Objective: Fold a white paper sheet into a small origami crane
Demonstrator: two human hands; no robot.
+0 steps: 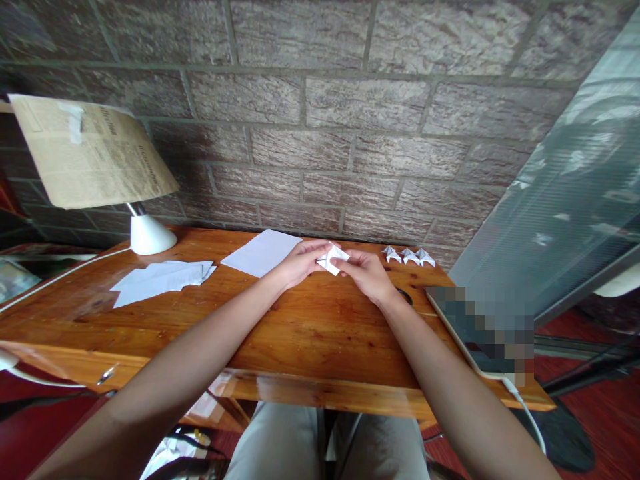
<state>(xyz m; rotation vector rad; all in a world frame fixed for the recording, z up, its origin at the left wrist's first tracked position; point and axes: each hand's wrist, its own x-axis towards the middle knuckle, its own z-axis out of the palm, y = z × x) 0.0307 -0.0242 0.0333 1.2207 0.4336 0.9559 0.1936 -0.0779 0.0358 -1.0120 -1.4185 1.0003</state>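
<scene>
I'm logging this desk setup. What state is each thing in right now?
Left hand: pinching the folded paper piece.
Right hand: pinching the same piece.
Folded paper piece: partly folded, held above the wooden desk.
Three small paper figures: finished, in a row.
Flat sheet: unfolded.
Paper pile: loose, overlapping.
Lamp: upright; lit or not, unclear.

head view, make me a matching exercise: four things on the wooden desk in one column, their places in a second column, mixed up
Things:
1. small folded white paper piece
2. flat white paper sheet
3. three small folded white paper figures
4. white lamp base

Places:
A. far left of the wooden desk, under a paper shade
B. in a row by the brick wall, right of the hands
C. held between left hand and right hand
D. lying just left of the hands

Pairs: 1-C, 2-D, 3-B, 4-A
</scene>
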